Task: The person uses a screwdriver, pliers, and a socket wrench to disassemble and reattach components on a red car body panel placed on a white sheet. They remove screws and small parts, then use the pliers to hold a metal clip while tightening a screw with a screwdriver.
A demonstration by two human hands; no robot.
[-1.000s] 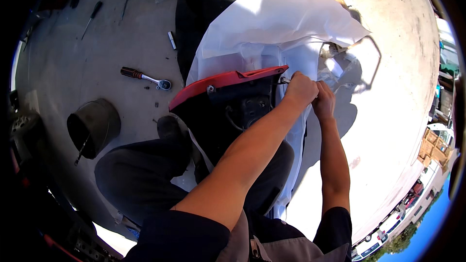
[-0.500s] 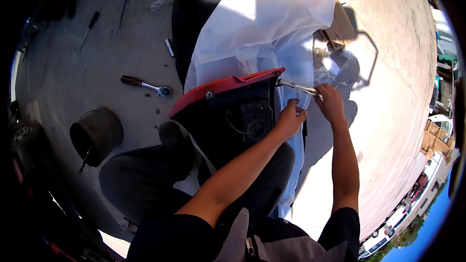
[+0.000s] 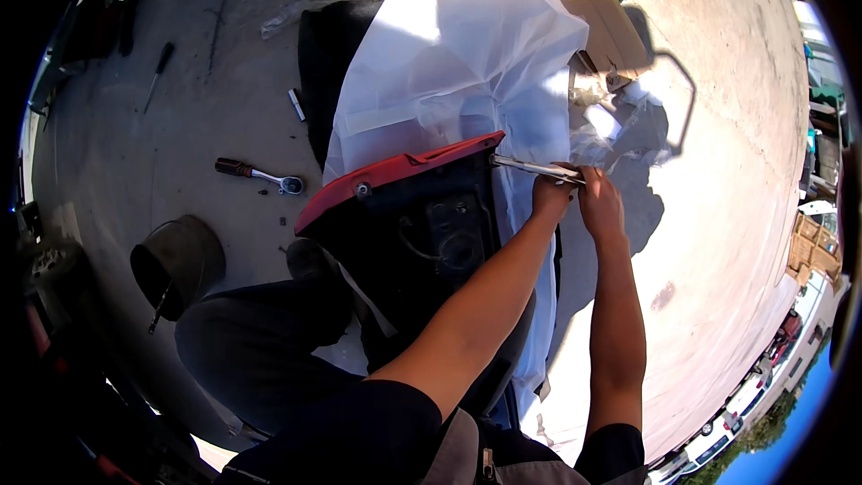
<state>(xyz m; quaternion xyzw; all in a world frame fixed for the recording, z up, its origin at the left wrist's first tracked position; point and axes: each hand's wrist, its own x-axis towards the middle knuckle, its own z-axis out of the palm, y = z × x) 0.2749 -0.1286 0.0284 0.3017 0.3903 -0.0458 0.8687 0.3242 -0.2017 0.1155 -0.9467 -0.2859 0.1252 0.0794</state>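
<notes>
A black panel with a red edge (image 3: 404,169) lies across my legs on white sheeting. At its upper right corner sits the tip of a silver pair of pliers (image 3: 525,164), the long handles pointing right. My left hand (image 3: 551,196) is closed around the middle of the handles. Just right of it, my right hand (image 3: 600,202) grips their end, fingers wrapped round. Exactly what the jaws bite on at the corner is too small to tell. A round fitting and a cable show on the panel's dark back.
White plastic sheeting (image 3: 458,45) spreads beyond the panel over dark cloth. On the floor to the left lie a ratchet (image 3: 260,174), a screwdriver (image 3: 160,72), a white marker-like stick (image 3: 296,105) and a dark bucket (image 3: 180,260). Cardboard (image 3: 597,13) and clear wrapping are at the upper right.
My left hand has moved up and right from beside the panel onto the pliers' handles. My right hand has stayed on their end. The view has shifted slightly.
</notes>
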